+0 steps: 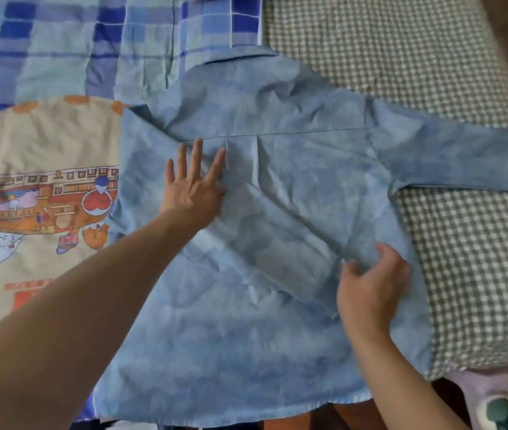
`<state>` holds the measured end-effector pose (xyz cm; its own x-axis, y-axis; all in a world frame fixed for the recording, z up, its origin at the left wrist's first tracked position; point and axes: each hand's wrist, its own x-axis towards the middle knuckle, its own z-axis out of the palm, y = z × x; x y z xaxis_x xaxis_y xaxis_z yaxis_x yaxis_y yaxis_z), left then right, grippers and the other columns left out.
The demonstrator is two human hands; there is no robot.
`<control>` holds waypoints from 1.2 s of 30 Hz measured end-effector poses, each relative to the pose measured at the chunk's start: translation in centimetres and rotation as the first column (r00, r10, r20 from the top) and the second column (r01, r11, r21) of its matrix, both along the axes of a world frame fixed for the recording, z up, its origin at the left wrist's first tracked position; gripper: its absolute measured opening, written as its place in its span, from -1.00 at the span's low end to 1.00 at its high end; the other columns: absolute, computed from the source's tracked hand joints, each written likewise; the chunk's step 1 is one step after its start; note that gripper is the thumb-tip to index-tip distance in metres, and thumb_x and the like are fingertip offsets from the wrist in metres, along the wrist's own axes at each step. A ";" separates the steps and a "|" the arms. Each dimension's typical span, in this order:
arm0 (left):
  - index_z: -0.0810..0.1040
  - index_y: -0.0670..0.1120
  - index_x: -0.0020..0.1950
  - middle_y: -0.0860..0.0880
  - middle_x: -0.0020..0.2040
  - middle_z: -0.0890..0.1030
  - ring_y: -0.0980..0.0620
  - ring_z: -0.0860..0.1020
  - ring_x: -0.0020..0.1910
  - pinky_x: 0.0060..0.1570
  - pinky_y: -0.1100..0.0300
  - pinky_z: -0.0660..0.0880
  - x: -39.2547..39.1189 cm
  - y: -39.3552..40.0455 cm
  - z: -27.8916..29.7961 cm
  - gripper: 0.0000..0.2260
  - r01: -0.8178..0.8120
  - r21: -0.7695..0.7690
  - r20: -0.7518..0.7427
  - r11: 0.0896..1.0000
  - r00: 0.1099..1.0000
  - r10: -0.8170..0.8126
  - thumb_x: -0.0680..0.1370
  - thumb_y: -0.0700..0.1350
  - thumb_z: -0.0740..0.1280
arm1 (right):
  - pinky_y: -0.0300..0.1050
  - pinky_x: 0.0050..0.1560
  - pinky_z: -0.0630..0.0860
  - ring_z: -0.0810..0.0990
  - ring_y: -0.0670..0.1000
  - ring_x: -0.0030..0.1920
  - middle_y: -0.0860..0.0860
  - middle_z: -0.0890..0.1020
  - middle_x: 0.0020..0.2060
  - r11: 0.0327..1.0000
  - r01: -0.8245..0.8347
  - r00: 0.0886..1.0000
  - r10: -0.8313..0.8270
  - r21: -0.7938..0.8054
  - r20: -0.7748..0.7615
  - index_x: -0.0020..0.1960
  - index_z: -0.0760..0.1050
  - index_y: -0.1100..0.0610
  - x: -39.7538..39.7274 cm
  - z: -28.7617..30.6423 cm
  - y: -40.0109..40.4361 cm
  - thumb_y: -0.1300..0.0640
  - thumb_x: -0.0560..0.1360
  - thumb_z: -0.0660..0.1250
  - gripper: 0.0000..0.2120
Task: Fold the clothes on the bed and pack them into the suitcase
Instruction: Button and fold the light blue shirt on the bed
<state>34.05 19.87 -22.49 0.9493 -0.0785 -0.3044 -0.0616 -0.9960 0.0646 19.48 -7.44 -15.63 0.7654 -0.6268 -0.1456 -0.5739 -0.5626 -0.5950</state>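
Face down across the bed (432,72), a light-blue denim shirt (246,321) lay spread beneath both of the person's hands, its collar at the far end from them and its hem nearest the body, so that its long axis ran straight away from the wearer. One sleeve had already been folded diagonally over the back, its cuff (305,274) ending just beside the right hand (373,290); the other sleeve (463,159) stretched out flat, beyond and to the outer side of that same hand, which made the right hand the nearer one for bringing it in.

That right hand, fingers curled, appeared to pinch the shirt fabric near the folded cuff. The left hand (193,187) lay flat farther up, fingers straight and spread, pressing the cloth just below the yoke seam (277,133).

Under the shirt and out past the right hand ran a grey-and-white checked bedsheet; past the left hand lay a cream garment with an orange cartoon print (41,206), and beyond the fingertips of that hand, blue plaid cloth (60,41). No suitcase was in view. A pale slipper (500,411) showed at the near corner, below the right forearm.
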 end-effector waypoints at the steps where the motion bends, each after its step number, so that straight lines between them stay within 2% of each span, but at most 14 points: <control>1: -0.20 0.19 0.64 -0.12 0.66 -0.22 -0.24 -0.19 0.62 0.56 -0.21 -0.13 -1.5 -1.0 0.1 -0.36 -0.041 -0.065 0.049 0.997 0.998 0.044 0.66 0.22 0.06 | -0.11 0.27 0.34 0.41 0.20 0.33 0.22 0.43 0.33 0.971 -0.150 0.982 0.168 -0.187 0.083 0.37 0.43 0.23 0.4 0.6 1.6 0.22 0.49 0.42 -0.53; 3: -0.12 0.17 0.65 -0.13 0.66 -0.16 -0.24 -0.17 0.63 0.54 -0.24 -0.15 -5.2 -3.1 0.0 -0.39 -0.025 -0.146 0.105 0.989 0.994 0.041 0.66 0.24 0.02 | 0.10 0.46 0.25 0.26 0.27 0.49 0.22 0.30 0.49 0.771 -0.501 0.819 0.569 -0.392 0.073 0.47 0.40 0.17 1.4 0.7 5.1 0.10 0.55 0.32 -0.50; 5: -0.06 0.20 0.65 -0.11 0.67 -0.09 -0.22 -0.13 0.63 0.54 -0.26 -0.12 -8.1 -3.4 -1.2 -0.42 -0.023 -0.155 0.064 0.988 0.997 0.034 0.65 0.28 -0.03 | 0.22 0.53 0.11 0.06 0.26 0.59 0.16 0.16 0.59 0.533 -0.745 0.622 0.772 -0.402 -0.129 0.57 0.27 0.08 1.7 -2.4 6.2 -0.06 0.61 0.19 -0.44; 8: -0.12 0.26 0.63 -0.04 0.67 -0.12 -0.14 -0.16 0.64 0.58 -0.18 -0.18 -8.8 0.5 -3.8 -0.44 -0.197 -0.097 -0.051 0.976 0.980 0.193 0.65 0.33 -0.12 | 0.25 0.53 0.10 0.02 0.22 0.61 0.08 0.10 0.62 0.344 -0.872 0.480 0.737 -0.348 -0.475 0.60 0.19 0.06 1.2 -8.0 1.9 -0.23 0.60 0.03 -0.35; 11: -0.12 0.22 0.64 -0.04 0.68 -0.13 -0.12 -0.18 0.64 0.59 -0.13 -0.20 -7.5 6.7 -5.4 -0.42 -0.321 -0.026 -0.085 0.947 0.944 0.318 0.63 0.33 -0.16 | 0.27 0.53 0.10 0.09 0.22 0.60 0.07 0.16 0.61 0.273 -0.908 0.413 0.707 -0.317 -0.574 0.59 0.23 0.07 0.9 -10.0 -1.4 -0.26 0.57 0.02 -0.31; 14: -0.17 0.22 0.64 0.02 0.67 -0.19 -0.09 -0.24 0.63 0.56 -0.12 -0.30 -6.5 10.3 -5.4 -0.41 -0.297 0.073 -0.135 0.952 0.943 0.305 0.63 0.34 -0.20 | 0.29 0.53 0.08 0.07 0.23 0.60 0.09 0.16 0.60 0.307 -0.890 0.451 0.701 -0.336 -0.553 0.59 0.24 0.08 1.5 -9.0 -0.3 -0.25 0.55 0.06 -0.30; 16: -0.12 0.19 0.65 -0.05 0.67 -0.16 -0.14 -0.23 0.63 0.54 -0.12 -0.31 -6.0 10.8 -4.6 -0.44 -0.233 0.072 -0.042 0.970 0.971 0.237 0.67 0.25 -0.08 | 0.30 0.53 0.06 0.03 0.24 0.61 0.12 0.13 0.61 0.327 -0.871 0.481 0.717 -0.366 -0.505 0.59 0.23 0.09 1.2 -8.1 0.7 -0.20 0.53 0.14 -0.30; 20: 0.02 0.12 0.66 -0.12 0.67 -0.01 -0.20 -0.07 0.64 0.56 -0.11 -0.14 -2.5 9.6 -3.2 -0.40 -0.004 -0.036 0.114 0.999 0.993 0.008 0.62 0.10 0.07 | 0.27 0.54 0.08 0.01 0.18 0.62 0.09 0.08 0.62 0.249 -0.906 0.392 0.801 -0.343 -0.454 0.60 0.21 0.02 -0.3 -7.8 0.3 -0.23 0.58 0.10 -0.34; 22: 0.00 0.14 0.65 -0.10 0.66 0.02 -0.22 -0.01 0.63 0.54 -0.17 -0.01 0.9 8.8 -3.6 -0.46 -0.059 -0.081 0.065 0.995 0.996 0.064 0.68 0.17 0.00 | 0.26 0.54 0.09 0.02 0.17 0.61 0.07 0.08 0.62 0.252 -0.913 0.381 0.808 -0.320 -0.449 0.60 0.21 -0.02 -0.5 -8.2 -0.1 -0.27 0.59 0.06 -0.35; 25: -0.02 0.14 0.65 -0.09 0.65 0.05 -0.28 0.08 0.58 0.46 -0.30 0.15 5.4 9.9 -5.3 -0.46 -0.146 0.016 -0.093 0.989 0.985 0.147 0.68 0.21 -0.06 | 0.26 0.51 0.17 0.13 0.21 0.58 0.11 0.20 0.59 0.364 -0.865 0.481 0.797 -0.346 -0.364 0.55 0.31 -0.03 0.9 -8.9 -0.6 -0.24 0.60 0.08 -0.42; 27: -0.04 0.15 0.64 -0.05 0.65 0.01 -0.30 0.03 0.58 0.44 -0.37 0.13 6.5 10.2 -5.0 -0.47 -0.226 0.084 -0.212 0.970 0.948 0.239 0.66 0.21 -0.09 | 0.30 0.46 0.24 0.19 0.26 0.55 0.15 0.26 0.56 0.427 -0.816 0.561 0.746 -0.390 -0.359 0.54 0.33 0.00 2.2 -9.4 -1.1 -0.20 0.60 0.08 -0.43; 30: 0.07 0.12 0.63 -0.12 0.66 -0.02 -0.30 -0.07 0.61 0.54 -0.26 -0.03 5.1 5.1 -2.4 -0.48 -0.411 0.012 -0.169 0.912 0.898 0.406 0.66 0.08 0.05 | 0.29 0.42 0.31 0.26 0.28 0.51 0.16 0.33 0.52 0.417 -0.847 0.525 0.756 -0.330 -0.390 0.51 0.38 0.01 2.9 -9.4 -1.3 -0.19 0.55 0.15 -0.42; 33: 0.07 0.11 0.65 -0.16 0.67 -0.08 -0.27 -0.12 0.63 0.57 -0.18 -0.08 0.8 -5.2 0.7 -0.44 -0.338 -0.274 -0.002 0.901 0.936 0.351 0.66 0.08 0.13 | 0.14 0.33 0.46 0.46 0.18 0.36 0.14 0.49 0.38 0.562 -0.807 0.584 0.805 -0.180 -0.105 0.31 0.57 0.08 5.2 -7.4 -3.9 -0.11 0.52 0.21 -0.54; 36: 0.05 0.17 0.65 -0.12 0.67 -0.09 -0.23 -0.15 0.63 0.56 -0.14 -0.11 -3.5 -15.6 0.6 -0.46 -0.193 -0.372 0.041 0.908 0.974 0.223 0.66 0.16 0.04 | -0.09 0.25 0.46 0.53 0.10 0.23 0.08 0.55 0.21 0.831 -0.555 0.822 0.554 -0.037 0.131 0.24 0.57 0.18 8.1 -5.0 -11.1 0.01 0.54 0.24 -0.63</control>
